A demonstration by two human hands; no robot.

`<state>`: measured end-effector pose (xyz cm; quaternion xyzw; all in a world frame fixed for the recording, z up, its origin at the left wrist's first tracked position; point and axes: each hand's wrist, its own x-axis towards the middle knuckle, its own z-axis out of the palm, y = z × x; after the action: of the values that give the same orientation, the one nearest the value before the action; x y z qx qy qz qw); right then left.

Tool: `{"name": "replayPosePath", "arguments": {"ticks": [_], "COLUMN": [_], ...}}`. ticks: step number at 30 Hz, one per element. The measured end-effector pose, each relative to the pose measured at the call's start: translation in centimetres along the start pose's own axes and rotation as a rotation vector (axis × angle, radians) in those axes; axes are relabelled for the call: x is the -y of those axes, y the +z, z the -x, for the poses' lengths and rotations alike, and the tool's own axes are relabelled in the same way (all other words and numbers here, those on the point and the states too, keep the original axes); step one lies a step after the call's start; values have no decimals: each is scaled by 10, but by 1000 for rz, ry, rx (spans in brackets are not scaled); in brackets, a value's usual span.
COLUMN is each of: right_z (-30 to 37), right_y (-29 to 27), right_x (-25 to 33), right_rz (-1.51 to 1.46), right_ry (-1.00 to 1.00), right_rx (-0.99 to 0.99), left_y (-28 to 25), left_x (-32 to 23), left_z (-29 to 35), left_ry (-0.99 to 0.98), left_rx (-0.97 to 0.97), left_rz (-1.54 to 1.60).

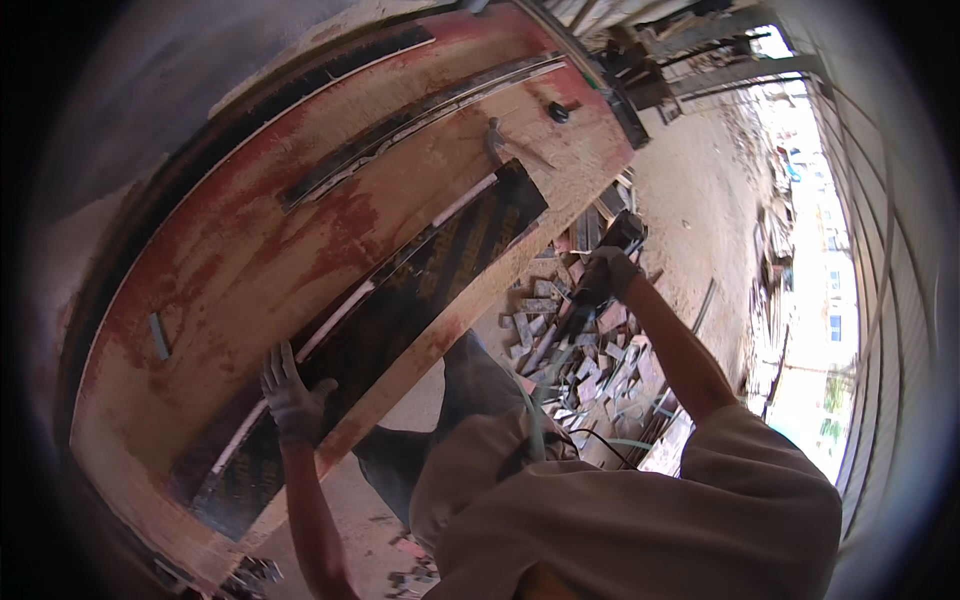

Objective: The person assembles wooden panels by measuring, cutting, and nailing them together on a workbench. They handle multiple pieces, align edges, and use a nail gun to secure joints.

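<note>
My left hand [293, 395], in a pale work glove, rests with fingers spread on a long dark printed board [440, 270]. A thin light wooden strip [345, 305] runs along the far side of that board. The board lies slantwise on a large wooden worktable [230, 290], close to its near edge. Off the table to the right, my gloved right hand [607, 275] is closed round a black nail gun [626, 232]. The tool hangs above a heap of offcuts, clear of the board; its lower part is hard to make out.
A hammer [494, 142] lies past the board's far end, near a small black object [558, 112]. Another long batten [400, 130] and a short grey strip [158, 337] lie on the table. Wood offcuts [590, 370] cover the floor right of my legs. A pale green hose [535, 420] passes my lap.
</note>
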<state>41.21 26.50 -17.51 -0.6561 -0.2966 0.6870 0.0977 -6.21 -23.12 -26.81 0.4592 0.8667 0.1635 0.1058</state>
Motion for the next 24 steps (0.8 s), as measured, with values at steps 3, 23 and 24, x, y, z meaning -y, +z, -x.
{"name": "replayPosePath", "arguments": {"ticks": [3, 23, 24], "right_z": [-159, -192, -181], "right_y": [-98, 88, 80], "right_x": [68, 106, 109], "right_rz": [1691, 681, 586], "right_ry": [-600, -359, -393], "right_rx": [168, -180, -90], "left_y": [15, -53, -66], "left_x": [-19, -99, -106], "left_z": [-41, -46, -40], "left_ry": [4, 76, 90], "left_rx": [177, -40, -78], "left_rz": [-146, -484, -455]}}
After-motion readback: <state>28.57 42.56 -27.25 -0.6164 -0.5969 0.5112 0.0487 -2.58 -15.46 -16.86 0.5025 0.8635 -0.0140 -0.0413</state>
